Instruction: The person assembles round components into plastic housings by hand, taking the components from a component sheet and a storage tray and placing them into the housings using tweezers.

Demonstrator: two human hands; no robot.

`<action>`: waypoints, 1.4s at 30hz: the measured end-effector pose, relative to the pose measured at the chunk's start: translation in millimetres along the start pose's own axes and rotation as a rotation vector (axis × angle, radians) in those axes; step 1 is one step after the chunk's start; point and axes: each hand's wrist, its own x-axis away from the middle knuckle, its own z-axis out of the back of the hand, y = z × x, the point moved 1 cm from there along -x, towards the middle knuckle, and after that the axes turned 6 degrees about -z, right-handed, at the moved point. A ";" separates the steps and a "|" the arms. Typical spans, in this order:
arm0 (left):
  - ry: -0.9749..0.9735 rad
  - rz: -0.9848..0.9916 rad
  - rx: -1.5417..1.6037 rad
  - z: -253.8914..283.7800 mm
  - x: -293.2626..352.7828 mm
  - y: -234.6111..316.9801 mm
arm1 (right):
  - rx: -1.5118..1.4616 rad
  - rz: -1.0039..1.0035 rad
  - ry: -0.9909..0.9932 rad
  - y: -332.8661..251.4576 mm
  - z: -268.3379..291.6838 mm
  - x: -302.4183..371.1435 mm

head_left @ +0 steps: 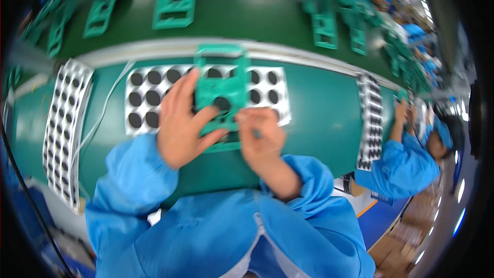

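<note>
A green plastic frame point(222, 90) with rectangular openings lies in front of me, over a white sheet of black round stickers point(153, 98). A black disc point(222, 104) shows in the middle of the frame. My left hand point(182, 123) rests along the frame's left side, fingers spread, its thumb and a finger reaching over the lower part. At the frame's lower right, my right hand point(263, 136) is closed in a pinch, its fingertips at the edge. Blur hides whatever is between those fingertips.
More sticker sheets lie at left point(67, 128) and right point(369, 121). A white cable point(105, 105) runs beside the left stack. Beyond a pale rail point(298, 49), a dark green belt point(247, 7) carries several green frames point(176, 0). A co-worker point(406, 164) in blue works at right.
</note>
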 end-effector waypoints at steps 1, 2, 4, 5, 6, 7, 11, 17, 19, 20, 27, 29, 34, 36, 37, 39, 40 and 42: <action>0.004 -0.008 -0.023 -4.0 1.2 -0.4 | -0.064 -0.017 0.000 6.7 -0.1 4.2; -0.006 -0.008 -0.057 -2.1 3.3 1.5 | -0.165 -0.047 0.025 9.5 -1.7 6.4; -0.007 0.071 -0.039 -6.4 6.5 6.9 | -0.365 -0.182 0.155 13.1 -0.9 6.2; 0.013 0.060 -0.097 -2.2 10.9 7.2 | -0.400 -0.264 0.123 16.0 -2.9 7.1; -0.007 0.061 -0.145 2.6 13.5 10.4 | -0.534 -0.364 0.146 17.1 -4.2 5.3; -0.071 0.102 -0.206 1.2 18.1 11.3 | -0.679 -0.494 0.162 19.2 -3.4 3.0; -0.167 0.064 -0.209 5.1 13.9 20.2 | -0.998 -0.822 0.243 31.6 14.9 -11.6; -0.043 0.032 -0.042 11.4 10.3 16.7 | -1.359 -1.125 0.378 50.5 25.5 -17.0; -0.007 0.128 0.060 21.2 -0.4 24.0 | -1.365 -1.115 0.399 44.8 31.2 -21.8; 0.030 0.230 0.168 26.5 -6.5 26.5 | -1.362 -1.109 0.419 42.6 33.6 -24.1; 0.163 -0.058 -0.047 19.4 -111.0 -20.4 | -1.305 -1.090 0.518 38.5 33.3 -33.0; 0.063 0.034 -0.137 -4.2 -159.5 -30.9 | -1.294 -1.094 0.506 43.6 41.4 -32.5; 0.063 0.137 -0.319 -56.7 -220.9 -63.3 | -1.303 -1.129 0.444 37.7 42.1 -35.5; 0.019 0.200 -0.338 -77.4 -227.7 -70.7 | -1.363 -1.134 0.389 39.9 40.2 -34.4; -0.038 0.175 -0.366 -85.3 -223.4 -82.6 | -1.364 -1.127 0.398 40.1 39.6 -34.1; -0.123 0.202 -0.364 -88.6 -216.1 -92.3 | -1.377 -1.100 0.378 38.7 35.3 -33.3; -0.158 0.254 -0.334 -84.6 -211.4 -90.6 | -1.377 -1.098 0.375 36.5 33.1 -33.8; -0.028 0.174 -0.407 -75.9 -196.0 -86.3 | -1.379 -1.098 0.352 31.3 31.2 -33.3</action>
